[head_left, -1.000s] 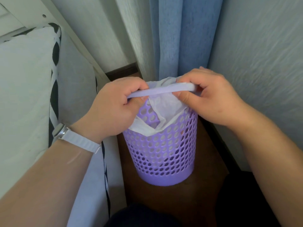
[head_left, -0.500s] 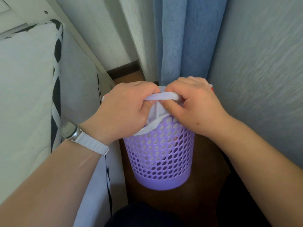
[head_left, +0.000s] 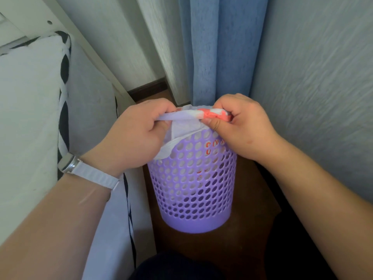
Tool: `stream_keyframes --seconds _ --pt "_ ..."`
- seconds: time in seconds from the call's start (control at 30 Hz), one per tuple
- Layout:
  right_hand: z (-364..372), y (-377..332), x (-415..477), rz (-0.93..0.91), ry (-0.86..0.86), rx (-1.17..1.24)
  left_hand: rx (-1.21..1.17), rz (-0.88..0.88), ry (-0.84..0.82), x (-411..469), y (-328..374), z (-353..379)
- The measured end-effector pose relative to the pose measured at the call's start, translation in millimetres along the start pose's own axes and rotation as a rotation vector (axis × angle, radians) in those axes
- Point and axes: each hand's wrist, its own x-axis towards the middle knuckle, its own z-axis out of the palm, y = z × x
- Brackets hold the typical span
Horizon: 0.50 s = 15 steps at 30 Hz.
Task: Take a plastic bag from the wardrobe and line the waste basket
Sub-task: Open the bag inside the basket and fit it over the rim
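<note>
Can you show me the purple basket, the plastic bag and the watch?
purple basket [head_left: 191, 188]: head view, on its holed side wall.
plastic bag [head_left: 182, 129]: head view, on the white fold over the rim.
watch [head_left: 69, 163]: head view, on its silver case.

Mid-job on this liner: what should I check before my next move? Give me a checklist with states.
1. Waste basket upright on the floor: ok.
2. Left hand grips the plastic bag edge at the rim: ok.
3. Right hand pinches the red-printed edge: ok.
4. Edge folded down over near rim: not ok, right part bunched.
5. Far rim covered: cannot tell, hands hide it.
</note>
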Motion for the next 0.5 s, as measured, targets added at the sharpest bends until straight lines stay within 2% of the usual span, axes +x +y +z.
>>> stream_keyframes --seconds 0.07,0.17,0.33,0.5 --pt "3 -1 0 0.007 0.006 0.004 0.013 0.001 -0.026 -1 2 -4" --pt "8 -6 0 -0.014 0.008 0.018 0.075 0.101 -0.037 -1 8 -5" --pt "12 -13 -1 -0.095 0.001 0.021 0.255 0.197 -0.01 1 14 5" --pt "15 -17 -7 -0.02 0.035 -0.041 0.203 0.203 0.003 1 13 9"
